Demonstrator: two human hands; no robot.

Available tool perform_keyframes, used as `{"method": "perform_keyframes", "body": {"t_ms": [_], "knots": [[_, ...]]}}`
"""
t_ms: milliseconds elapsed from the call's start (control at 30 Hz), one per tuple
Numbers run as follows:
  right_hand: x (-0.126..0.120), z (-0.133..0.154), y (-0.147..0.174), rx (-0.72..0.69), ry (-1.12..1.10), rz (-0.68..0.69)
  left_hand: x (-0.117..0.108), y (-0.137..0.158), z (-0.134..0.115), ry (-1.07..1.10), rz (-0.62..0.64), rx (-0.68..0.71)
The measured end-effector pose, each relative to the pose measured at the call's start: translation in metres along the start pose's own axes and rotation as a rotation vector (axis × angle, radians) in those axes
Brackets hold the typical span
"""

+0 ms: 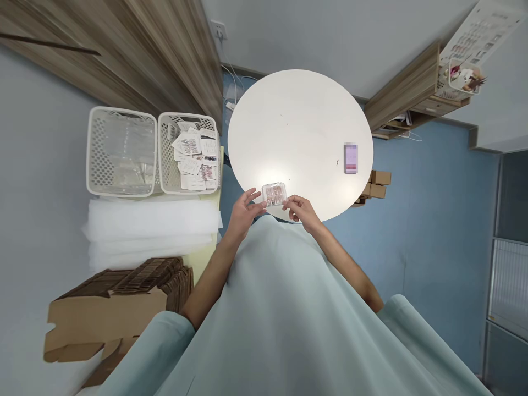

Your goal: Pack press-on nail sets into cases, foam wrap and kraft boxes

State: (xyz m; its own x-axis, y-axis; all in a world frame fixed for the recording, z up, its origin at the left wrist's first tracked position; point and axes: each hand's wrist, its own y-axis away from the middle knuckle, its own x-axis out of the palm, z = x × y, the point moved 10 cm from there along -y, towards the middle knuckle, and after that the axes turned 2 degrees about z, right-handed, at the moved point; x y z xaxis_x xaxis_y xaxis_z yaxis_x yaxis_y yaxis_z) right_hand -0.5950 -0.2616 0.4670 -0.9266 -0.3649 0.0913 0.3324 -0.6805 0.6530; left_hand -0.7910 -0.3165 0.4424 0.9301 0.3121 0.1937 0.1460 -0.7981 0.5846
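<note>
A small clear plastic case (274, 194) with rows of press-on nails inside is at the front edge of the white round table. My left hand (246, 210) has its thumb and fingers at the case's left side, the thumb on the lower left corner and the index finger stretched along the side. At the lower right corner, my right hand (303, 210) pinches the case between thumb and fingertips, its other fingers curled under. The nails show through the lid, which looks closed.
The white round table (299, 115) carries a phone-like item with a blurred screen (351, 158) at right. Left stand two white baskets, one with plastic bags (88, 151), one with nail cards (193, 146). White foam sheets (152, 220) and flattened cardboard boxes (107, 313) lie nearer.
</note>
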Motion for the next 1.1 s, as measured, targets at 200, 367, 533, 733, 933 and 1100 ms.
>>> {"method": "perform_keyframes", "body": {"t_ms": [200,367,533,733,933,1100], "knots": [[0.013,-0.019,-0.032,0.068,0.045,0.013,-0.026,-0.029,0.013,-0.036,-0.061,-0.017],[0.025,-0.048,-0.072,0.155,0.077,0.01,-0.051,-0.062,0.033,-0.079,-0.123,-0.046],[0.036,-0.079,-0.11,0.285,0.071,-0.02,-0.072,-0.101,0.064,-0.094,-0.172,-0.109],[0.036,-0.106,-0.134,0.41,0.102,-0.105,-0.078,-0.128,0.096,-0.148,-0.211,-0.24],[0.035,-0.12,-0.141,0.433,0.159,-0.143,-0.075,-0.132,0.105,-0.156,-0.219,-0.277],[0.034,-0.119,-0.142,0.424,0.267,-0.162,-0.076,-0.123,0.101,-0.111,-0.185,-0.245]]}}
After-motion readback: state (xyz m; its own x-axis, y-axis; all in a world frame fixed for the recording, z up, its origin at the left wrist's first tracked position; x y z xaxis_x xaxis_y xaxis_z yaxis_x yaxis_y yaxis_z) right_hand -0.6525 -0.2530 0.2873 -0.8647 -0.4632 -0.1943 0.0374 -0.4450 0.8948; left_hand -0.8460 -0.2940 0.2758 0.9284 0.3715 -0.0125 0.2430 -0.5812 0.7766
